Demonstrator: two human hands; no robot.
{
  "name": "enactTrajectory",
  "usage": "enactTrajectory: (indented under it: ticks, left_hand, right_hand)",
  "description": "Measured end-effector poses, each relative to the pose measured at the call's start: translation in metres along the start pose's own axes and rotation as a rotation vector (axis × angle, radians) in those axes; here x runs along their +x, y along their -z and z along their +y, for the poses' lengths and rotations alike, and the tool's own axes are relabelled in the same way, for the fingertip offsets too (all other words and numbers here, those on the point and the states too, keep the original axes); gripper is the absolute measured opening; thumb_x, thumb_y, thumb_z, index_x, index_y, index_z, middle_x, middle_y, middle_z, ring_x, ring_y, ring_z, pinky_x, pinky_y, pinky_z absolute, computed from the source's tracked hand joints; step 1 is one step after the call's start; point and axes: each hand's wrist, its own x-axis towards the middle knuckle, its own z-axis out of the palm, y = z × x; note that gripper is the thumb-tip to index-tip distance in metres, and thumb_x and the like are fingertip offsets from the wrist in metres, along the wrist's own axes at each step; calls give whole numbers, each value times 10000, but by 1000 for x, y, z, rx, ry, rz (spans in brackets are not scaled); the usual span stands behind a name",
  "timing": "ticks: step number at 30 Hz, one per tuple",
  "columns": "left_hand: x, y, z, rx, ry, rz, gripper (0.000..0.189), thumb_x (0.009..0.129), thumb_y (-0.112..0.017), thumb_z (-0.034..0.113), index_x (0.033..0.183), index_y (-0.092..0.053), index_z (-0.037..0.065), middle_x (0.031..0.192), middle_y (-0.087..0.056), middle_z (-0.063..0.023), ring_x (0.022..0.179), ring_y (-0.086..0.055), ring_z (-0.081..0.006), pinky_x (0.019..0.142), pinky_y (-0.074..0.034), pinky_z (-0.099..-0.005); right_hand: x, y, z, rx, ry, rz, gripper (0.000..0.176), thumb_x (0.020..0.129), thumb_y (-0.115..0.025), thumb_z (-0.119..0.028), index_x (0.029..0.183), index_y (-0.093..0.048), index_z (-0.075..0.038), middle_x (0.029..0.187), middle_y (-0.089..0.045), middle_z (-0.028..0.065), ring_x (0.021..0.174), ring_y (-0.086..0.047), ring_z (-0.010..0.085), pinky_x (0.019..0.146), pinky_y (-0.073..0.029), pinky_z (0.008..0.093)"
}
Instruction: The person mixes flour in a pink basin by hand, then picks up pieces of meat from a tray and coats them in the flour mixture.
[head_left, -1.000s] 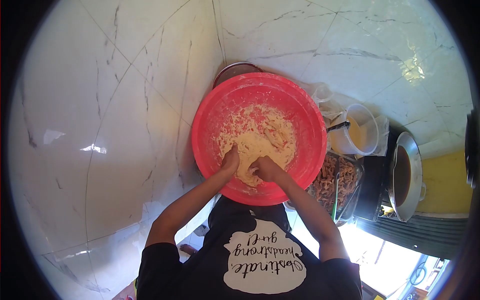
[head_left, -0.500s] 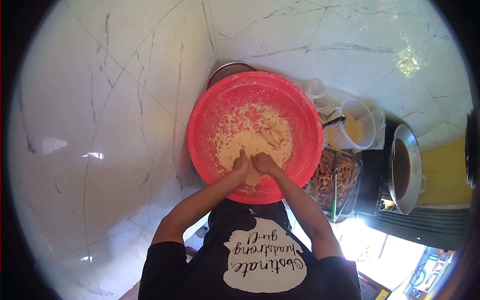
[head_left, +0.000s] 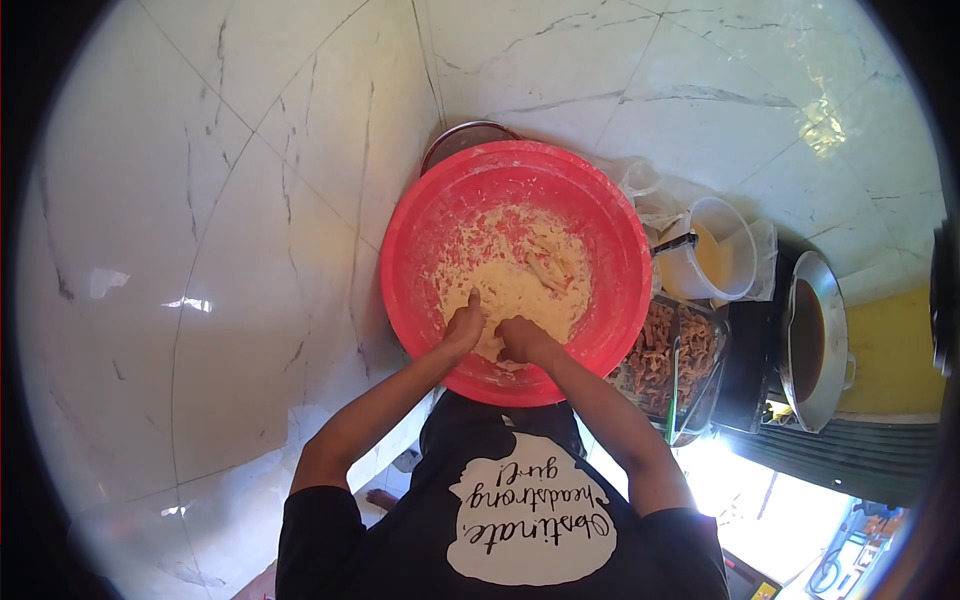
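A big red basin (head_left: 617, 345) holds pale flour (head_left: 515, 290), with coated strips (head_left: 545, 270) lying right of its middle. Over the near part of the flour, my left hand (head_left: 464, 324) has its thumb stretched out, apart from the palm; its other fingers are partly hidden. Beside it, my right hand (head_left: 525, 340) is closed, fingers curled down to the flour, and whatever it holds is too small to tell. A gap separates the two hands.
Right of the basin are a glass tray (head_left: 713, 385) of brown strips, green-handled tongs (head_left: 673, 390) and a clear tub (head_left: 738, 262) with yellowish liquid. A wide pan (head_left: 832, 350) of dark liquid stands farther right. A marbled wall (head_left: 300, 180) borders the basin.
My hands have moved apart: the left slightly left, the right slightly right and down. The view has shifted slightly.
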Motion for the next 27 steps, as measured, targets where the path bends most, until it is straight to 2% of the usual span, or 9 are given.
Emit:
enactTrajectory:
  ticks: [4,7,11,14,16,18,22,25,27]
  left_hand:
    - [1,-3,1,11,-35,-7,752,882,-171,566,1019,-587,-46,1017,-581,-207,1006,-531,-300,882,-368,-367]
    - [-7,-1,9,1,-9,21,740,885,-183,556,1061,-560,-57,1046,-568,-216,1024,-522,-305,888,-367,-367]
    - [1,-6,3,-49,2,35,658,895,-249,490,1089,-531,-72,1063,-560,-225,1036,-517,-309,887,-369,-360]
    - [21,-20,-19,-113,52,82,615,892,-287,448,1088,-522,-86,1063,-557,-228,1030,-520,-306,880,-374,-359]
    - [16,-29,-17,-163,82,103,601,889,-301,431,1089,-516,-93,1073,-552,-231,1036,-519,-306,878,-376,-362]
    - [1,-41,-1,-243,248,83,601,884,-312,429,1076,-515,-103,1090,-542,-230,1012,-534,-299,842,-402,-370]
    - [-3,-53,7,-332,284,100,592,885,-305,429,1054,-525,-94,1046,-555,-232,958,-558,-303,788,-426,-375]
    - [-2,-49,3,-156,167,177,597,887,-285,453,1038,-550,-60,974,-581,-221,893,-574,-301,765,-434,-376]
    - [-30,-35,16,-73,-53,135,626,884,-257,497,1037,-575,-19,974,-593,-222,923,-569,-327,814,-420,-383]
  right_hand:
    - [3,0,12,43,30,138,371,645,-721,-127,991,-621,-39,911,-626,167,903,-592,295,785,-473,355]
    - [-3,6,19,153,72,272,336,634,-716,-136,948,-641,-45,854,-634,168,867,-603,301,767,-479,362]
    - [-20,31,20,185,118,4,335,643,-687,-139,966,-639,-65,861,-639,159,847,-611,300,758,-482,367]
    - [-13,25,27,333,-82,97,310,682,-634,-203,925,-637,-10,873,-632,191,839,-616,305,756,-483,375]
    - [-3,10,32,168,-447,349,343,731,-560,-261,844,-626,56,852,-623,229,804,-623,315,731,-491,387]
    - [8,-7,33,253,-426,318,354,751,-527,-265,803,-615,74,836,-616,245,787,-625,321,708,-497,388]
    - [5,9,11,576,-441,161,334,796,-448,-224,778,-602,72,802,-612,247,721,-630,313,636,-514,363]
    - [7,10,30,682,-218,170,299,806,-416,-171,777,-606,58,801,-605,234,692,-627,287,591,-514,330]
    - [6,17,42,744,-212,95,284,793,-435,-176,839,-605,47,818,-601,224,697,-623,285,603,-510,329]
